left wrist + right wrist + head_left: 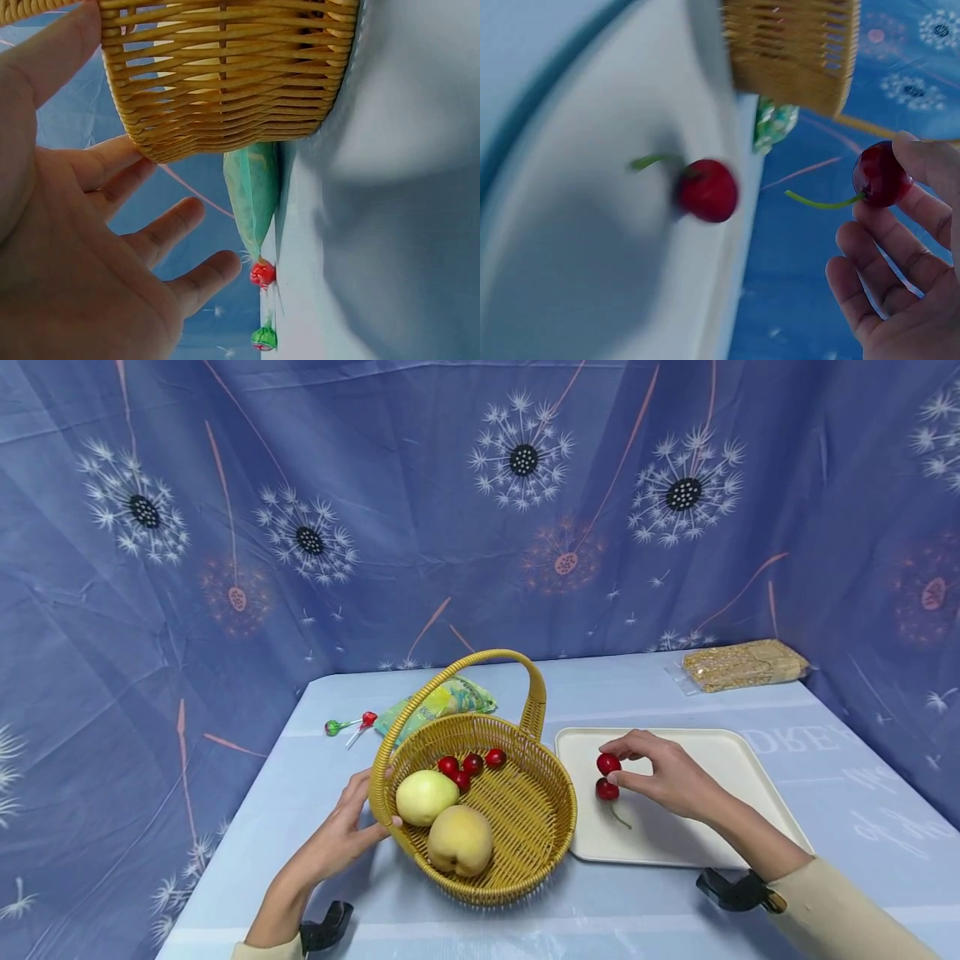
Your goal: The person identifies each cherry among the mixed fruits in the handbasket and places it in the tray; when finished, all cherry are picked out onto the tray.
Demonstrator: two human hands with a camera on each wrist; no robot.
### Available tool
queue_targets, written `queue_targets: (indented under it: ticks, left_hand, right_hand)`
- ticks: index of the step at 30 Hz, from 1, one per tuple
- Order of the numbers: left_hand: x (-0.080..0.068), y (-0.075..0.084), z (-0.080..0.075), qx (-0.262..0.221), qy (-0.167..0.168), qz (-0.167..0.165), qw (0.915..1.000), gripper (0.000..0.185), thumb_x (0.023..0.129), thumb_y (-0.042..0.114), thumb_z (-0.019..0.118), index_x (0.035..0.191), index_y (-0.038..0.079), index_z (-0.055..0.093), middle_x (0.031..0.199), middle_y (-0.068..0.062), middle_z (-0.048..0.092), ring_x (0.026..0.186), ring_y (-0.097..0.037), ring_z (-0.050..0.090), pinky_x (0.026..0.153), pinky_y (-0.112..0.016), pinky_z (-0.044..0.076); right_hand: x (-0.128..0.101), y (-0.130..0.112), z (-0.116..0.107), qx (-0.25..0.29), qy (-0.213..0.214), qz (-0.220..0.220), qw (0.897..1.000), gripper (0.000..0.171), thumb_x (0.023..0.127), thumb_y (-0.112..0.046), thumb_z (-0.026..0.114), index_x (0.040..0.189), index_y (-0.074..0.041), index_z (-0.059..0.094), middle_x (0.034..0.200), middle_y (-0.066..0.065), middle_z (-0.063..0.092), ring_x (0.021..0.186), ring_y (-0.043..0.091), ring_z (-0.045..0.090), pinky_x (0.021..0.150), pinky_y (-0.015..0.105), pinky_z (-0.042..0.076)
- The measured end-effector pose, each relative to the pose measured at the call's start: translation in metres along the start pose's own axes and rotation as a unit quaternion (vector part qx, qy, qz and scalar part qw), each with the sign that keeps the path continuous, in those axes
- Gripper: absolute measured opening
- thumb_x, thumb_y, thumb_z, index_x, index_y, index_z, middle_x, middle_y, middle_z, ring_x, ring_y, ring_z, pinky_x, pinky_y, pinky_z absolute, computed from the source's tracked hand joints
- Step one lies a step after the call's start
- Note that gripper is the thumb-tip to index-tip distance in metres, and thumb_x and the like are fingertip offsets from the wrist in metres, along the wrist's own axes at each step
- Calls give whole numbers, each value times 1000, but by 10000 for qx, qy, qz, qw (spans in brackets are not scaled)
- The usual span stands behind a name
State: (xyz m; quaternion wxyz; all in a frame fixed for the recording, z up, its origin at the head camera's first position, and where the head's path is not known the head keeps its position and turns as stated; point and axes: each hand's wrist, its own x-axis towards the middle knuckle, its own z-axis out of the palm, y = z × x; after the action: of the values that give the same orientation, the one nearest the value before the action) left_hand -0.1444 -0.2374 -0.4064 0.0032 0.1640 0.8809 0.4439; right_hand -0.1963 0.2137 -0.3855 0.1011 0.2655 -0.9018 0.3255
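My left hand [347, 827] holds the left rim of a yellow wicker basket [517, 827] between thumb and index finger; its other fingers spread free in the left wrist view. Inside the basket lie several red cherries [472, 765], a pale yellow-green fruit [427, 797] and a peach-like fruit [460, 841]. Over a cream tray [697, 747] my right hand [667, 772] pinches a cherry [881, 175] between thumb and fingertips, its green stem hanging out. Another stemmed cherry [709, 190] lies on the tray below.
Behind the basket lies a green-yellow candy bag [461, 696], with a green lollipop [333, 727] and a red lollipop [367, 720] beside it. A clear bag of tan food [742, 666] sits at the back right. A blue patterned curtain [420, 527] hangs behind the table.
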Motion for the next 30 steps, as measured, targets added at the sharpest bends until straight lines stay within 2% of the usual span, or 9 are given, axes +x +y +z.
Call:
queue_targets:
  ticks: [11,20,30]
  left_hand:
    - [-1,-1,0,-16,-15,27,10000,70,87,25,68,146,14,33,146,-10,27,138,-34,20,103,-69,24]
    - [-1,0,0,-18,3,24,10000,69,87,23,68,146,14,33,147,-10,27,139,-33,20,103,-71,23]
    - [0,0,0,39,28,59,10000,69,87,24,67,146,13,33,147,-9,28,138,-33,19,103,-72,22]
  right_hand:
    - [-17,33,8,-309,-97,455,9984,30,80,-15,74,108,-10,67,97,-6,68,89,13,63,81,37,53]
    - [-20,45,15,-579,-381,1002,9925,30,79,-21,75,106,-12,68,96,-3,68,90,18,63,78,37,50]
    - [-21,49,21,-788,-435,1019,9907,31,77,-23,77,105,-12,68,88,-5,63,80,11,53,67,29,42]
